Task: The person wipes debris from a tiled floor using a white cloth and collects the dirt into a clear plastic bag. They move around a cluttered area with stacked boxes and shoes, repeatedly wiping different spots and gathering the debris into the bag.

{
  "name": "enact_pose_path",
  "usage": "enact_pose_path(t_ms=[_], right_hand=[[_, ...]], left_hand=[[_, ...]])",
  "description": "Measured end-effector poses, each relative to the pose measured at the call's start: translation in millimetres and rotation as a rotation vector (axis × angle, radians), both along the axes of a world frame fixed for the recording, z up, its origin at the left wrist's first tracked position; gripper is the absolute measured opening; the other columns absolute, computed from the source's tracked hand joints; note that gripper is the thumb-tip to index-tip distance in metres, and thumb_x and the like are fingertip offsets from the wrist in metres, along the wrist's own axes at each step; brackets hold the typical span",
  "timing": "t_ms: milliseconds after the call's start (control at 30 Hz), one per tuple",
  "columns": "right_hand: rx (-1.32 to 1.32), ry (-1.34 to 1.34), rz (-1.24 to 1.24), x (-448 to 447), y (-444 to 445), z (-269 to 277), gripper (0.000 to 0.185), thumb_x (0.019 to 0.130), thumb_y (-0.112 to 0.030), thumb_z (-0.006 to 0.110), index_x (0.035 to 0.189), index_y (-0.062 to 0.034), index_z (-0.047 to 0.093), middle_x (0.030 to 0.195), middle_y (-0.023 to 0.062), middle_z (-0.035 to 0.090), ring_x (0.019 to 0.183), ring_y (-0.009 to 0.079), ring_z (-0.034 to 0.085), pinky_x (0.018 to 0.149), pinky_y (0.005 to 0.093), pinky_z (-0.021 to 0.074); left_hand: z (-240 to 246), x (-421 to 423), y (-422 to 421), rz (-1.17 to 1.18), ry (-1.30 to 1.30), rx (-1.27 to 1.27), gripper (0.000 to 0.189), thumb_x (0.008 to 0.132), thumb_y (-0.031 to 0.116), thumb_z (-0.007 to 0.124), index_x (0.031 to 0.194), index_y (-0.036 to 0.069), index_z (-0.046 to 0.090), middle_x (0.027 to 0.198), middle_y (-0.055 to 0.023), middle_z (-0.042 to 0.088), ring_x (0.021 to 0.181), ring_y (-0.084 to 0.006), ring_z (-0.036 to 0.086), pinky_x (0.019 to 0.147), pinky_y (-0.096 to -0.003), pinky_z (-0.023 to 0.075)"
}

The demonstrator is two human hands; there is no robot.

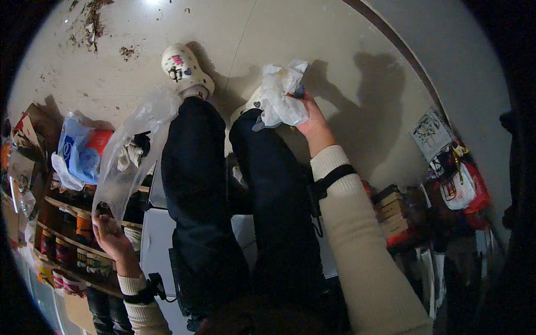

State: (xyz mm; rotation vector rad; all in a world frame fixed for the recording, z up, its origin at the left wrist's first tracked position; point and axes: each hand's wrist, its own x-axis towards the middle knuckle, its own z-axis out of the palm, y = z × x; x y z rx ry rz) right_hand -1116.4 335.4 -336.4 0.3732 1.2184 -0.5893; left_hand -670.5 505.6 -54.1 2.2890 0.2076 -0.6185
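At the lower left, my left hand (111,236) grips the edge of a large clear plastic bag (125,121), which stretches up towards my foot. Some white and dark fabric-like items (132,153) show at the bag, whether inside or behind it I cannot tell. My right hand (313,121) holds a crumpled bundle of white tissue or thin plastic (282,94) over my right foot; a small dark item shows by its fingers, too hidden to name. Both wrists carry black straps over cream knit sleeves.
White clogs (180,67) are on my feet on the pale floor. Brown debris (93,25) lies at the upper left. A wooden rack (75,238) with jars or cans stands left, below a blue plastic bag (79,146). Boxes (391,211) and a red-and-white bag (460,188) stand right.
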Motion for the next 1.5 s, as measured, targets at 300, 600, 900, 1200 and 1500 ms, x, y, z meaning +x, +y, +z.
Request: enact_pose_path(t_ms=[300, 600, 900, 1200, 1500], right_hand=[[0.001, 0.243, 0.371, 0, -11, -2, 0.038, 0.089, -0.022, 0.054, 0.123, -0.0057, 0.052, 0.116, 0.0120, 0.060, 0.102, 0.0266, 0.060, 0.087, 0.0386, 0.0502], [0.002, 0.287, 0.409, 22, -75, -5, 0.037, 0.095, -0.025, 0.044, 0.129, -0.0103, 0.047, 0.122, 0.0107, 0.055, 0.108, 0.0268, 0.057, 0.092, 0.0426, 0.0482], [-0.277, 0.366, 0.582, 123, -142, -4, 0.034, 0.088, -0.009, 0.054, 0.122, -0.0070, 0.051, 0.111, 0.0119, 0.059, 0.097, 0.0279, 0.060, 0.080, 0.0414, 0.0525], [-0.224, 0.675, 0.625, 199, -213, 1, 0.033, 0.083, -0.003, 0.054, 0.116, -0.0012, 0.052, 0.106, 0.0145, 0.059, 0.091, 0.0300, 0.062, 0.074, 0.0411, 0.0522], [-0.264, 1.087, 1.285, 184, -258, -134, 0.031, 0.086, -0.011, 0.052, 0.114, 0.0011, 0.055, 0.110, 0.0178, 0.060, 0.096, 0.0308, 0.061, 0.076, 0.0387, 0.0511]], left_hand=[[10, -9, -10, 0.076, -0.130, -0.030, 0.026, 0.094, 0.018, 0.051, 0.114, 0.003, 0.056, 0.098, -0.0014, 0.055, 0.083, -0.0086, 0.053, 0.070, -0.0211, 0.0434], [13, 1, -27, 0.136, -0.175, -0.213, 0.024, 0.095, 0.019, 0.051, 0.105, -0.001, 0.058, 0.070, 0.0055, 0.045, 0.055, -0.0021, 0.029, 0.049, -0.0175, 0.0217], [18, 55, -14, 0.274, -0.110, -0.203, 0.024, 0.095, 0.023, 0.050, 0.100, 0.001, 0.058, 0.060, 0.0070, 0.034, 0.053, -0.0030, 0.024, 0.048, -0.0206, 0.0172], [21, 125, 2, 0.536, -0.064, -0.222, 0.022, 0.095, 0.024, 0.052, 0.106, 0.006, 0.060, 0.090, 0.0028, 0.057, 0.058, -0.0027, 0.033, 0.049, -0.0184, 0.0248], [-24, 146, 20, 0.707, -0.098, -0.123, 0.023, 0.094, 0.024, 0.054, 0.109, 0.008, 0.058, 0.092, 0.0038, 0.057, 0.058, -0.0018, 0.038, 0.048, -0.0162, 0.0252]])
